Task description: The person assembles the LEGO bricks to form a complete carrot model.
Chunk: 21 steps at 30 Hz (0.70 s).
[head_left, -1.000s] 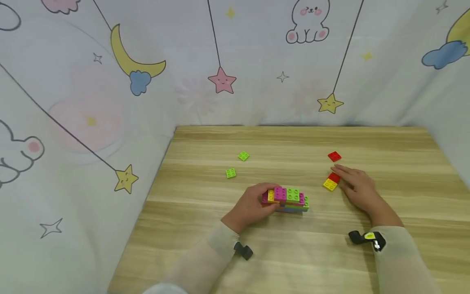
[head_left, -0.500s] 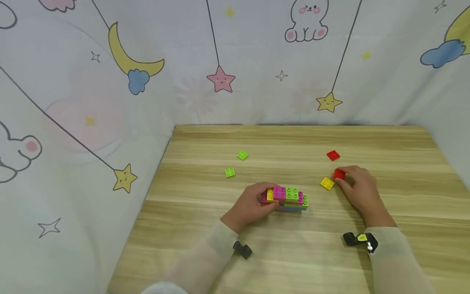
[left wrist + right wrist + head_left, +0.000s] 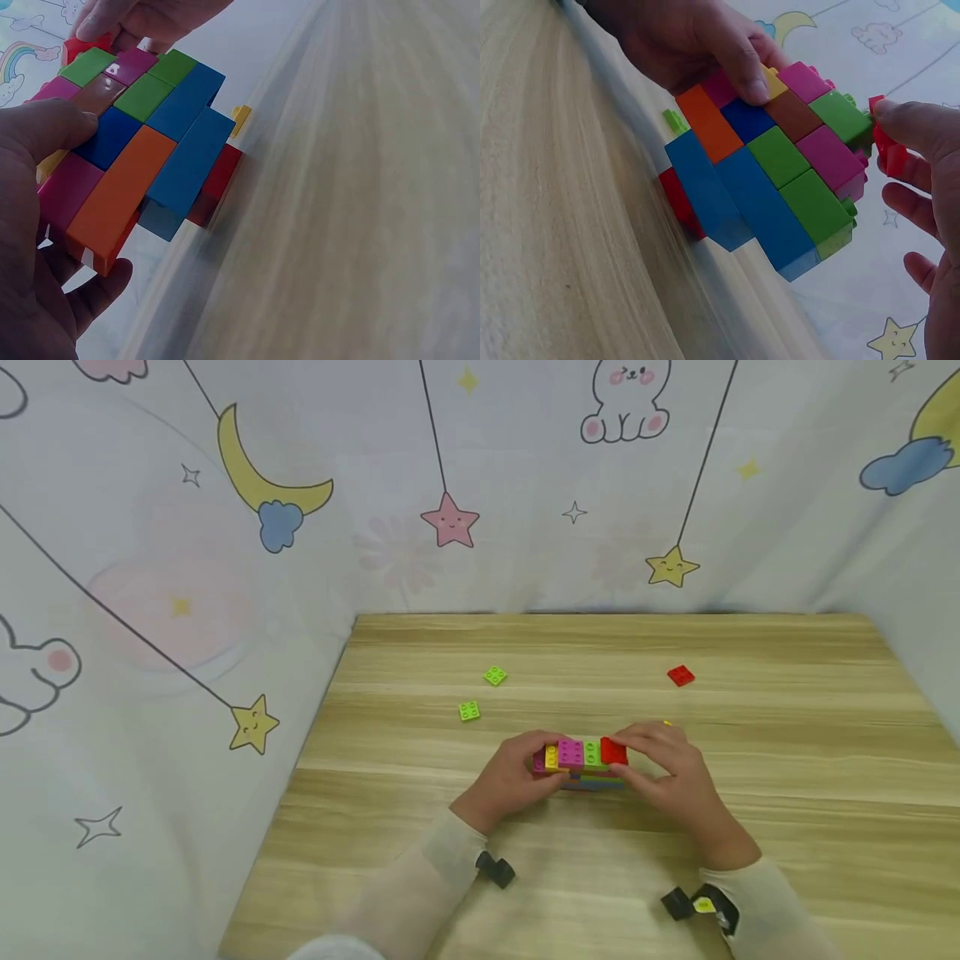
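Observation:
In the head view my left hand (image 3: pixel 516 781) grips the left end of a multicoloured toy brick build (image 3: pixel 571 753). The thumb is on the near face and the fingers are behind. Wide blue bricks (image 3: pixel 769 214) form its lower rows, above a red brick (image 3: pixel 215 185) at the base. At the upper right end, my right hand (image 3: pixel 678 781) pinches a small red brick (image 3: pixel 613 751) between thumb and fingers. It overlaps part of the light green brick (image 3: pixel 841 117) on top; whether it is pressed on cannot be told.
Two light green bricks (image 3: pixel 469 711) lie at the back left of the wooden table (image 3: pixel 390 827). Another red brick (image 3: pixel 681 676) lies at the back right. A yellow brick (image 3: pixel 241 120) is mostly hidden behind my right hand in the head view. A printed curtain (image 3: pixel 510 568) hangs behind.
My right hand has picked up the red brick from beside the yellow one and carried it left to the top of the build. My left hand keeps its grip.

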{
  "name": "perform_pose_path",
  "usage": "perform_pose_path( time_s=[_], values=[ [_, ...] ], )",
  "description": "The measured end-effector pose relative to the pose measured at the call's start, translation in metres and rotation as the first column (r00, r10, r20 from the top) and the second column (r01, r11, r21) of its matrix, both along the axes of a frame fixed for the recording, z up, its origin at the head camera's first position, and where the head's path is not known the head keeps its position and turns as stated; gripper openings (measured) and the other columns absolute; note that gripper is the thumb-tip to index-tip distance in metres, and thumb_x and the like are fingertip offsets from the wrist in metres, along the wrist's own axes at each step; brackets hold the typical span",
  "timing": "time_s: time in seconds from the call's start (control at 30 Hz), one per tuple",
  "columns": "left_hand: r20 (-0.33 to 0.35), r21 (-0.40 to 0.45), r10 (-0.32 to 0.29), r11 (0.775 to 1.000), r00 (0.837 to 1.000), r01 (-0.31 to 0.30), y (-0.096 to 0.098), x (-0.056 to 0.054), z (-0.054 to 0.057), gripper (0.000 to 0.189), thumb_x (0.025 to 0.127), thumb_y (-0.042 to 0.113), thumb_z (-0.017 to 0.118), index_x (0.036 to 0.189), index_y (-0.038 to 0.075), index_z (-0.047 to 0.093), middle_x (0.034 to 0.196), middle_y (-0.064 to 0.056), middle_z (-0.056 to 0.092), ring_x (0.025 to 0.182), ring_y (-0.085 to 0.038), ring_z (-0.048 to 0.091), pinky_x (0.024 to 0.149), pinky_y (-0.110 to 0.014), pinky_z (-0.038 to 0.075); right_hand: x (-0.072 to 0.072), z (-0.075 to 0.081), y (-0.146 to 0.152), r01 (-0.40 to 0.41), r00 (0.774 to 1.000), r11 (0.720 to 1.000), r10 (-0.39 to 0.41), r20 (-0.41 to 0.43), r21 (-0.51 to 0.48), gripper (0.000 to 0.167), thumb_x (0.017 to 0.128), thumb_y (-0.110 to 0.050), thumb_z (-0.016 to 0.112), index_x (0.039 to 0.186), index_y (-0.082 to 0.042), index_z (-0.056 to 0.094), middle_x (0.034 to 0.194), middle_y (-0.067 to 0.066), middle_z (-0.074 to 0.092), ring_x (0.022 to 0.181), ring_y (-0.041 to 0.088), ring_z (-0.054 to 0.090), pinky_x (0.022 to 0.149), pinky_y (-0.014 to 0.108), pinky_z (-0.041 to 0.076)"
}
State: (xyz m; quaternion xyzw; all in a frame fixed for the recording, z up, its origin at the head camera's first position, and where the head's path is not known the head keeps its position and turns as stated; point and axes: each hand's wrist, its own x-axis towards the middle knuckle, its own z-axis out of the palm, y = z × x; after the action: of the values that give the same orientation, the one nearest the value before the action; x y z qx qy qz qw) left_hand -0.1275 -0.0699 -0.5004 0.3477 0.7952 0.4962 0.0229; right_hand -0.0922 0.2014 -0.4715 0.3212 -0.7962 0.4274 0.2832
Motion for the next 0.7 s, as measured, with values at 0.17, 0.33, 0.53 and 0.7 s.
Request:
perform_pose_path(
  time_s=[0.17, 0.33, 0.53, 0.7],
  values=[
    [0.002, 0.006, 0.000, 1.000, 1.000, 0.000, -0.0002, 0.0008, 0.0012, 0.045, 0.089, 0.015, 0.083, 0.130, 0.015, 0.065, 0.124, 0.002, 0.069, 0.111, -0.009, 0.064, 0.095, -0.027, 0.054, 0.0024, 0.0003, -0.0022, -0.016, 0.998, 0.999, 0.014, 0.054, 0.031, 0.036, 0.083, -0.018, 0.088, 0.115, -0.004, 0.077, 0.110, 0.008, 0.073, 0.101, 0.025, 0.066, 0.099, 0.016, 0.043],
    [-0.012, 0.001, 0.008, 1.000, 1.000, -0.008, -0.0002, 0.0007, 0.0009, 0.044, 0.089, 0.014, 0.083, 0.130, 0.016, 0.066, 0.123, 0.003, 0.069, 0.110, -0.009, 0.064, 0.095, -0.027, 0.054, 0.0040, 0.0021, -0.0019, -0.009, 0.992, 0.996, -0.002, 0.129, 0.086, 0.048, 0.071, 0.004, 0.089, 0.117, -0.006, 0.078, 0.113, 0.005, 0.071, 0.105, 0.022, 0.065, 0.097, 0.013, 0.045],
    [-0.015, -0.009, 0.011, 1.000, 1.000, -0.011, -0.0002, 0.0006, 0.0013, 0.044, 0.089, 0.015, 0.083, 0.130, 0.014, 0.066, 0.123, 0.002, 0.069, 0.110, -0.008, 0.064, 0.096, -0.027, 0.054, 0.0041, 0.0062, -0.0045, -0.033, 0.993, 0.992, 0.019, 0.113, 0.119, 0.047, 0.074, 0.003, 0.087, 0.119, -0.006, 0.077, 0.115, 0.007, 0.068, 0.106, 0.023, 0.062, 0.100, 0.012, 0.042],
    [-0.008, -0.004, 0.005, 1.000, 1.000, -0.005, 0.0003, 0.0013, 0.0023, 0.045, 0.090, 0.015, 0.083, 0.131, 0.015, 0.065, 0.124, 0.002, 0.069, 0.111, -0.009, 0.064, 0.096, -0.028, 0.054, 0.0029, 0.0081, -0.0050, -0.064, 0.995, 0.989, 0.052, 0.089, 0.132, 0.048, 0.074, 0.005, 0.085, 0.121, -0.005, 0.076, 0.117, 0.009, 0.066, 0.107, 0.024, 0.061, 0.101, 0.011, 0.042]
  ],
)
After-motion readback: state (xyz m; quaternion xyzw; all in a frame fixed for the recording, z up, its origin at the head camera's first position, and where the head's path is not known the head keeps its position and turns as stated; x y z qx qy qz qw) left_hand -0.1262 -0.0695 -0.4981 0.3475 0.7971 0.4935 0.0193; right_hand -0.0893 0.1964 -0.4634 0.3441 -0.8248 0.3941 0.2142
